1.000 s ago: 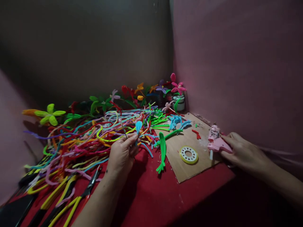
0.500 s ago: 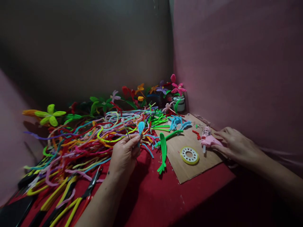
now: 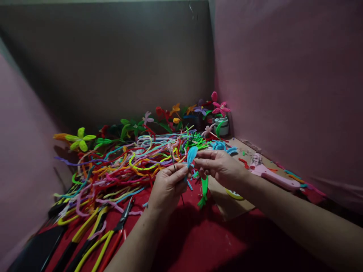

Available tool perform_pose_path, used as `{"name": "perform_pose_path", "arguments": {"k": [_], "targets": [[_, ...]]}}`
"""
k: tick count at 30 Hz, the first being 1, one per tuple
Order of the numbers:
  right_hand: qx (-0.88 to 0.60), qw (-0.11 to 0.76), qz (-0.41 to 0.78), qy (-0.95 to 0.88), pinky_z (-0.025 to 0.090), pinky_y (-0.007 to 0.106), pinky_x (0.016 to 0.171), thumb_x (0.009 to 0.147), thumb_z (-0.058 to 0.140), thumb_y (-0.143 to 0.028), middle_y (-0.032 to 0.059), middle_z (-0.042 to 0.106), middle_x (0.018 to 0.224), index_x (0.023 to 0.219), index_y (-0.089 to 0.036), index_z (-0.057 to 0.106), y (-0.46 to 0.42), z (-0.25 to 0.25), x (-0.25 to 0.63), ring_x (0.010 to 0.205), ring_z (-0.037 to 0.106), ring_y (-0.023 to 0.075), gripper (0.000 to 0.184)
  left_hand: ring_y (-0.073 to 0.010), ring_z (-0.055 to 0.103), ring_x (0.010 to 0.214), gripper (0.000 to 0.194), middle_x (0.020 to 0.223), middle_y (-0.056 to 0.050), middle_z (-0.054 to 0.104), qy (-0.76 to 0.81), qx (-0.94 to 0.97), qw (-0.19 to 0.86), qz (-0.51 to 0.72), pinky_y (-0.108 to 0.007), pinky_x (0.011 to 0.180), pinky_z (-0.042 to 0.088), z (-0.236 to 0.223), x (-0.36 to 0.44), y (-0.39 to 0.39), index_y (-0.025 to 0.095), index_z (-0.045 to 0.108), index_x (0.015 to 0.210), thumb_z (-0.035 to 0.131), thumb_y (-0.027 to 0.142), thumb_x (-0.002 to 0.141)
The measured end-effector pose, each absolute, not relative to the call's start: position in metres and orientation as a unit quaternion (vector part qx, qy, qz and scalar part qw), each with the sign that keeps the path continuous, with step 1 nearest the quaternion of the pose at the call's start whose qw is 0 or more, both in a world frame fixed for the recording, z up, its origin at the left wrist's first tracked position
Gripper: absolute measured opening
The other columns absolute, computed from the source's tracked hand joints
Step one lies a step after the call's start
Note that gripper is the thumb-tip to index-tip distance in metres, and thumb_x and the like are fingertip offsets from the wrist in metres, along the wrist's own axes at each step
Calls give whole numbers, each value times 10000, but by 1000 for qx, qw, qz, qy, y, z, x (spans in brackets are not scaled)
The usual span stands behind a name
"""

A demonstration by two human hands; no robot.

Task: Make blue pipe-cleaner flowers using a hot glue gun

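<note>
My left hand point(image 3: 170, 189) is closed in a pinch round the lower end of a light blue pipe-cleaner petal point(image 3: 192, 154) and a thin dark wire stem point(image 3: 174, 162). The stem's tip carries small pale bits, and its lower end pokes out below the hand. My right hand point(image 3: 218, 164) meets the petal from the right, thumb and forefinger closed at its edge; the exact contact is partly hidden. Beyond the right wrist a pink glue gun point(image 3: 278, 179) lies on its side. Green pipe-cleaner leaves point(image 3: 204, 190) rest below my right fingers.
Loose coloured pipe cleaners point(image 3: 113, 177) cover the table's left and middle. Yellow-handled scissors point(image 3: 124, 219) lie in front of them. Finished flowers point(image 3: 81, 139) line the back. A cardboard sheet point(image 3: 227, 209) bears a tape roll point(image 3: 235, 194), partly behind my right arm. Pink walls flank the table.
My right hand has let go of the glue gun and moved left to the blue petal. The glue gun now lies on its side. The view has shifted slightly.
</note>
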State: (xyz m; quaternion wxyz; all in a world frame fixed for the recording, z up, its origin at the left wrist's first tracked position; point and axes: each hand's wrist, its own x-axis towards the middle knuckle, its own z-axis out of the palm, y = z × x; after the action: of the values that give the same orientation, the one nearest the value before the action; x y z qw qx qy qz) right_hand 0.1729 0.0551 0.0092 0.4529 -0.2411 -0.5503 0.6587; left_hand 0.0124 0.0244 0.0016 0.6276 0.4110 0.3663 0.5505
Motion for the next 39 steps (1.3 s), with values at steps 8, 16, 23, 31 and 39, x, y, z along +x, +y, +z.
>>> {"name": "perform_pose_path", "arguments": {"k": [8,16,23,31,39], "targets": [[-146,431,754,-474,379,196,451,592,768,-221,-2,609,564,768,-134,632,73,6,158,482,546,92,239,42,225,313,156,605,21,563,328,406,686,507,-135,352,166,-1,9,24,105,558,761,656,213,706],[-153,496,697,-495,352,197,437,588,767,-234,-36,554,507,620,-136,614,83,10,160,440,492,70,185,-4,314,352,258,696,25,541,367,418,598,576,-149,351,184,9,14,25,186,491,912,543,408,792],[-154,511,679,-504,333,209,437,597,761,-235,-32,554,518,648,-145,649,83,3,167,450,483,74,153,-12,332,414,160,621,53,459,412,504,511,561,-140,400,255,5,18,19,179,545,875,526,329,823],[-126,505,672,-526,357,201,469,624,753,-236,-27,581,552,707,-154,671,80,2,171,464,473,62,143,-22,330,447,156,619,49,457,409,497,503,577,-155,416,247,6,23,15,172,578,891,569,296,796],[-122,497,677,-530,365,182,488,639,745,-205,-24,614,602,709,-167,674,75,3,170,502,494,55,107,-55,410,488,128,577,37,507,427,498,480,583,-184,485,331,7,21,13,164,624,785,608,288,758]]}}
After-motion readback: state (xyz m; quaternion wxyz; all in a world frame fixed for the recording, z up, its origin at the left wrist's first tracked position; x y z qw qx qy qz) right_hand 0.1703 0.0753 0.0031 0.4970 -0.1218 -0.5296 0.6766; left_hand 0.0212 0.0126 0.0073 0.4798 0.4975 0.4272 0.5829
